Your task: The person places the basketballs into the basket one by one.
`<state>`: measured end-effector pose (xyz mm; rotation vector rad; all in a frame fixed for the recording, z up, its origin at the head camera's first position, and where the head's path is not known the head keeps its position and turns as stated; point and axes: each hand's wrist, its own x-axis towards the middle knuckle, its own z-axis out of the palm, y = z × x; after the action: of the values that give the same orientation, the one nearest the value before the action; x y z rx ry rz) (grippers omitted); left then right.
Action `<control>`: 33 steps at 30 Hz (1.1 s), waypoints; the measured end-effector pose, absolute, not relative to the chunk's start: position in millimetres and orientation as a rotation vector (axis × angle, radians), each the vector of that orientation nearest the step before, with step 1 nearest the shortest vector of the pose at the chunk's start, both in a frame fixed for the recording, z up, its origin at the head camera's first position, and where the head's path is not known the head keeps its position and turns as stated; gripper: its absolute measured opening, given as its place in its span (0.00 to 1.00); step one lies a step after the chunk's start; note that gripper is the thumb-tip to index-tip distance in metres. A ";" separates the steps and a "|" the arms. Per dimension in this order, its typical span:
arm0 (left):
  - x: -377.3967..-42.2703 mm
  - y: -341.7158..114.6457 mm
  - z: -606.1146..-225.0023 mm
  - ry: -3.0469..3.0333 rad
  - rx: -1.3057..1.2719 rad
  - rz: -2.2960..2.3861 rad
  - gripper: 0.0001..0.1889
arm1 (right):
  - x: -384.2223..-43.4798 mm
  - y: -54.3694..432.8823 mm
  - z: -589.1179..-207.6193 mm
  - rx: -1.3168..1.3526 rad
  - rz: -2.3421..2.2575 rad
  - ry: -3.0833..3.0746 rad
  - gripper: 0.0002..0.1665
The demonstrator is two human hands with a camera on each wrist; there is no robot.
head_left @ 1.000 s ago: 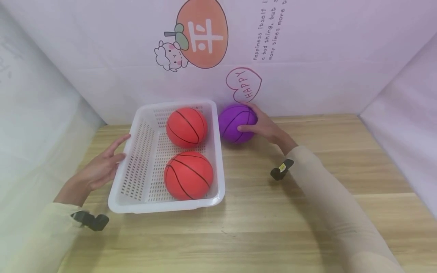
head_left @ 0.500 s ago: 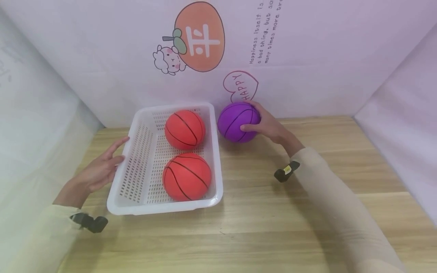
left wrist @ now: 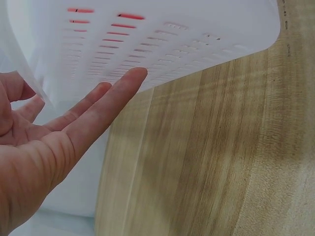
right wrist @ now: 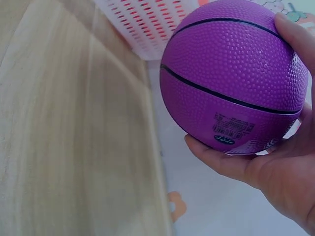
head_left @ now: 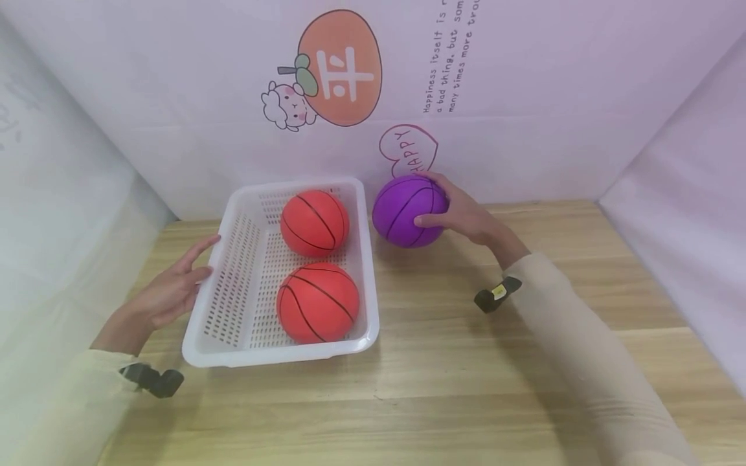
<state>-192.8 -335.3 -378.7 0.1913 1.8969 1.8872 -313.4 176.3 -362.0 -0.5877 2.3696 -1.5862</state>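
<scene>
In the head view, a white perforated plastic basket (head_left: pixel 206 323) stands on the left of the table, holding two red basketballs: a rear one (head_left: pixel 315 223) and a front one (head_left: pixel 317 302). At the basket's left side is my left hand (head_left: pixel 169 291), its fingertips touching the rim. The left wrist view has straight fingers (left wrist: pixel 98 113) along the basket's outer wall. My right hand (head_left: pixel 466 217) grips a purple basketball (head_left: pixel 405 213) just right of the basket. Curved round that ball in the right wrist view are the thumb and fingers; a printed label faces the camera.
Wood-grain table (head_left: pixel 443 375) lies beneath everything. A white cloth backdrop (head_left: pixel 542 110) with cartoon prints rises directly behind the basket and purple ball, and more white cloth (head_left: pixel 699 188) closes in the right side.
My right hand and the purple basketball have moved a little to the right, widening the gap to the basket. The left hand keeps its place at the rim. The whole view has shifted slightly.
</scene>
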 end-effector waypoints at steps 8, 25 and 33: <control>-192.6 -336.7 -380.5 1.903 0.206 1.880 0.35 | -301.8 174.3 -344.5 -0.695 -1.538 2.378 0.55; -193.4 -335.7 -378.9 1.942 0.190 1.856 0.34 | -291.3 158.7 -323.9 -0.771 -1.502 2.389 0.56; -193.3 -336.3 -380.3 1.969 0.208 1.841 0.34 | -287.1 141.2 -315.5 -0.862 -1.511 2.373 0.54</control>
<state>-193.3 -336.3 -380.3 0.2077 1.9691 1.8411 -287.1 141.2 -315.5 -0.8620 2.3726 -1.5110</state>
